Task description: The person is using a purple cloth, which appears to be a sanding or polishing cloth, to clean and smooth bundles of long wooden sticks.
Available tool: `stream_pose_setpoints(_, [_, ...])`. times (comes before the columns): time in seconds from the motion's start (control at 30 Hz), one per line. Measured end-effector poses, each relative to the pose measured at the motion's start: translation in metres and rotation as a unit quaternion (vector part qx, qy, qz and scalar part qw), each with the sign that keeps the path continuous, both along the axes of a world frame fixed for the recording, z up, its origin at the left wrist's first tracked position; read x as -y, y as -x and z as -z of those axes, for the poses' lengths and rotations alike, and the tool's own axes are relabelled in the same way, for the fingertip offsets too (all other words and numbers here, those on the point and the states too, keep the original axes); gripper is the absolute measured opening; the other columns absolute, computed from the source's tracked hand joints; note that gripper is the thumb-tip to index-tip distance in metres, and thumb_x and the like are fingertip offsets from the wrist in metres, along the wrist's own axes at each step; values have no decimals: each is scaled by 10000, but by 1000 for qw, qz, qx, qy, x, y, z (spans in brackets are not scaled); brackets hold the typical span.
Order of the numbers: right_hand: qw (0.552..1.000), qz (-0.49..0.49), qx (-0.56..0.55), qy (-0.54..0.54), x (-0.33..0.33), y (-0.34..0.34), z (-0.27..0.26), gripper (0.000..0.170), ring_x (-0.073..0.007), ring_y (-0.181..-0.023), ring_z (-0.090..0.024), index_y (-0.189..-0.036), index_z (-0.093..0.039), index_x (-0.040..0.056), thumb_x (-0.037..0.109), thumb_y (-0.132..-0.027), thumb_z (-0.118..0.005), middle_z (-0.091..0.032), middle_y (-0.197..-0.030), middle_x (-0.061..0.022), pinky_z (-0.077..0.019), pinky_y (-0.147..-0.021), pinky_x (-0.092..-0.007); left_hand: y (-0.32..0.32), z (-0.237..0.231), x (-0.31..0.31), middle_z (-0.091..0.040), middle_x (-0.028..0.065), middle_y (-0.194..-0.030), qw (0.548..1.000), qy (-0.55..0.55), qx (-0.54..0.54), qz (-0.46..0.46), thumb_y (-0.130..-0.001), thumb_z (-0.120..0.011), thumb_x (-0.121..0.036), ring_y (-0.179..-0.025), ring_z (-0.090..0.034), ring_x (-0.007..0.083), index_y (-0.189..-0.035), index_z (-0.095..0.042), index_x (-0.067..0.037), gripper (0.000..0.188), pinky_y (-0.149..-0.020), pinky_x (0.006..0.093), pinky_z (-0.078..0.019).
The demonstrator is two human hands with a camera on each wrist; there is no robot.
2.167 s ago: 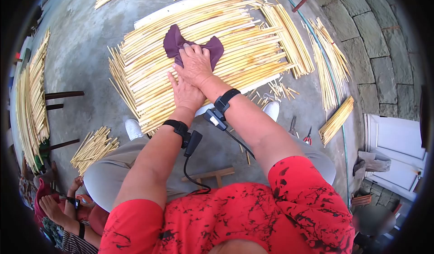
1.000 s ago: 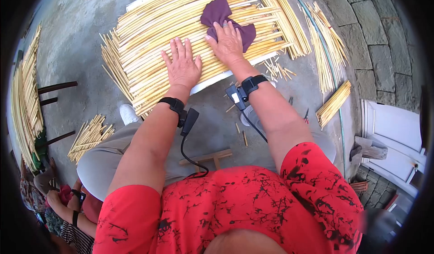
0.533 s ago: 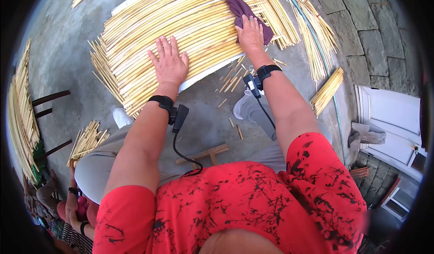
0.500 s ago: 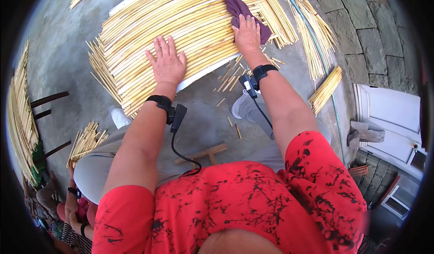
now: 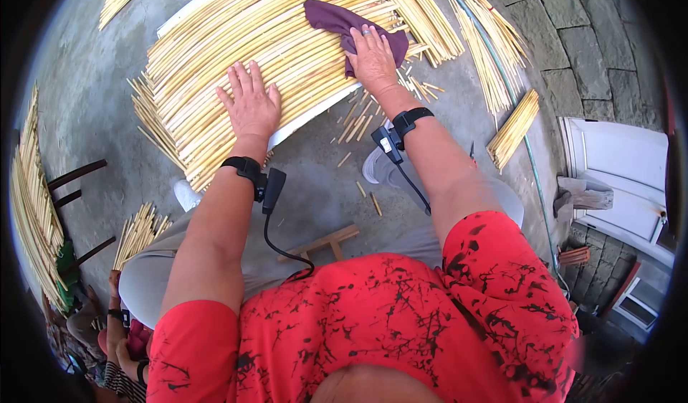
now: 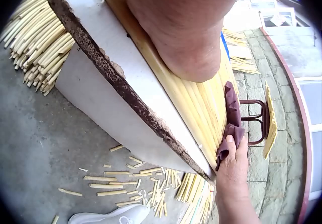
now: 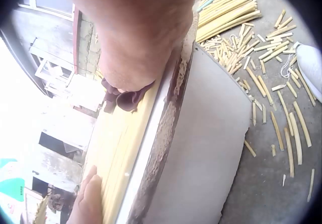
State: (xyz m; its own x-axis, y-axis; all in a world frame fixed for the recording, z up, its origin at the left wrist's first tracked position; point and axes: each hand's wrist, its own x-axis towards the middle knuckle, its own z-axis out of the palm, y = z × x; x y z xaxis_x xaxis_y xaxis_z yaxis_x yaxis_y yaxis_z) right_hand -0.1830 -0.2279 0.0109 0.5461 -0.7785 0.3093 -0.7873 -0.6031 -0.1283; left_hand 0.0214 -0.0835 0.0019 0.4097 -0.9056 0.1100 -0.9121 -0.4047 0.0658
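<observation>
Pale yellow stalks (image 5: pixel 215 66) lie side by side across a white board (image 5: pixel 308 120), whose rough dark edge shows in the left wrist view. The left hand (image 5: pixel 253 105) rests flat on the stalks near the board's close edge, fingers spread. To its right, the right hand (image 5: pixel 373 62) presses a purple cloth (image 5: pixel 330 19) onto the stalks, fingers extended over it. From the left wrist the right hand (image 6: pixel 234 166) shows on the bunched cloth (image 6: pixel 232 108). In the right wrist view the cloth (image 7: pixel 132 97) shows under the palm, and the left hand (image 7: pixel 88 201) lies farther along.
Short cut pieces (image 5: pixel 355 123) litter the floor below the board's right end. More stalks (image 5: pixel 423 16) lie at the right end, with a bundle (image 5: pixel 513 129) farther right. A wooden piece (image 5: pixel 322 245) lies near the knees. Another person's arms (image 5: pixel 118 324) show at lower left.
The right hand and cloth first moved right across the stalks, then back slightly left, the cloth spreading leftward. The left hand, earlier close to the right one, now lies apart from it, flat.
</observation>
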Motion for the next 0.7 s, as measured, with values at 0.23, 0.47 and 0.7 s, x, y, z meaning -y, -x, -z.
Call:
stream_pose_setpoints(0.23, [995, 87, 7, 45, 22, 24, -5, 427, -342, -1119, -451, -1143, -516, 55, 270, -787, -615, -507, -1184, -166, -354, -936, -446, 1, -1, 1, -208, 153, -1470, 1000, -6, 3, -3, -894, -367, -382, -1378, -130, 293, -1413, -250, -97, 603, -1080, 551, -71])
stream_pose_setpoints(0.47, [990, -119, 67, -37, -112, -55, -13, 351, -275, -911, -466, -971, -534, 91, 174, -657, -665, -487, -925, -91, -372, -780, -390, 2, -8, -2, -221, 154, -1464, 1000, -1, 3, 6, -875, -416, -370, -1376, -140, 296, -1407, -266, -93, 618, -1072, 558, -103])
stream_pose_setpoints(0.7, [993, 107, 40, 16, -28, 13, -7, 302, -290, -920, -486, -981, -565, 120, 213, -713, -666, -520, -960, -89, -402, -786, -416, -1, 0, 0, -202, 148, -1475, 1000, 18, -13, 2, -890, -359, -391, -1381, -118, 293, -1410, -265, -84, 612, -1081, 555, -48])
